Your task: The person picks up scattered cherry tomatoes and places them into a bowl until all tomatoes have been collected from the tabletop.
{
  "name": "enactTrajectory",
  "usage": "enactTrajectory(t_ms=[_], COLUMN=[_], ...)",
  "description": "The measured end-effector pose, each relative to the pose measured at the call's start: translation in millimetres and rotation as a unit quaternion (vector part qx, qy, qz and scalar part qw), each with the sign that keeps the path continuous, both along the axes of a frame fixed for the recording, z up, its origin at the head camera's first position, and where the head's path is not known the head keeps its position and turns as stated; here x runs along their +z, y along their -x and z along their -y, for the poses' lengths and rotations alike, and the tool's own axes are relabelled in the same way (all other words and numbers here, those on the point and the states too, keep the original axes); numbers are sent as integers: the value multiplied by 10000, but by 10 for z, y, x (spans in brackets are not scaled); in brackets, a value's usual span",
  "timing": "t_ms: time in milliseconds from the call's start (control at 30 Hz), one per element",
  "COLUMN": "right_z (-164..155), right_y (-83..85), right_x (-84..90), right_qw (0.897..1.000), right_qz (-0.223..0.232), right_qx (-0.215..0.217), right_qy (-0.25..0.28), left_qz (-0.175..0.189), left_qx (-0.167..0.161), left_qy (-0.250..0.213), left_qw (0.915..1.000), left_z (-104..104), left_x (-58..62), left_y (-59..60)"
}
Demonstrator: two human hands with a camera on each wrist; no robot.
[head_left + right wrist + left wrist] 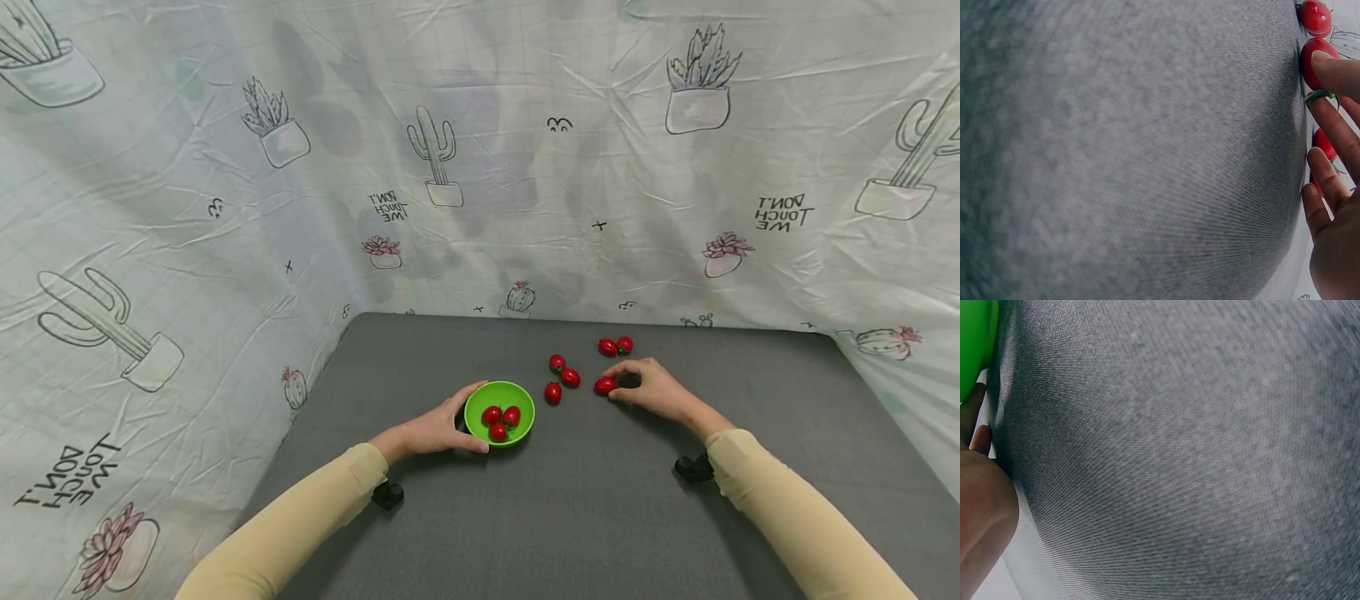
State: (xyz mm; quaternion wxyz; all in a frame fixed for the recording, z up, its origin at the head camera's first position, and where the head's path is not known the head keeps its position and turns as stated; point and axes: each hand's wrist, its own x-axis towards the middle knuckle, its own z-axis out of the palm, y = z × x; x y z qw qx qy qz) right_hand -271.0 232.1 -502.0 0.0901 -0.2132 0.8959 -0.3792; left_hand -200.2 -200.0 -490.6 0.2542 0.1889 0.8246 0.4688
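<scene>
While the right hand (656,390) lies on the grey mat (600,517), its fingertips pinch one red cherry tomato (604,385), which sits on the mat just right of centre; the right wrist view shows a fingertip pressed on top of that tomato (1314,62) with its green calyx below. At about 9 o'clock from it a cluster of three tomatoes (563,377) lies close together, with a narrow strip of bare mat between. At about 12 o'clock a pair of tomatoes (616,346) rests near the mat's far edge, just short of where the cactus-print cloth (480,167) rises as a back wall.

Farther toward 9 o'clock stands the green bowl (480,400), holding three tomatoes (501,419). The left hand (431,431) curls round the bowl's near-left rim, thumb at the front and fingers behind; the left wrist view catches only a sliver of the bowl (974,350) beside the hand (982,512).

Toward 6 o'clock the mat runs wide and bare between the two beige sleeves. At 3 o'clock bare mat stretches well out to the draped cloth, while on the left the cloth wall stands nearer the bowl.
</scene>
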Motion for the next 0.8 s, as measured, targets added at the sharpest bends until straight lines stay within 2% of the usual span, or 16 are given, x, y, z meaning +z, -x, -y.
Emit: enactTrajectory(t_ms=[300,533,800], right_z=[8,16,40], right_y=[-13,16,13], right_x=[2,-2,48], right_qw=[9999,9977,9979], right_qz=[-126,-206,-136], right_qx=[6,340,139], right_qy=[69,555,612], left_qz=[37,38,48], left_qx=[10,26,45], left_qy=[-23,11,6], left_qw=[10000,10000,10000], left_z=[3,12,12], left_x=[6,-8,1], left_y=[-4,-6,-3])
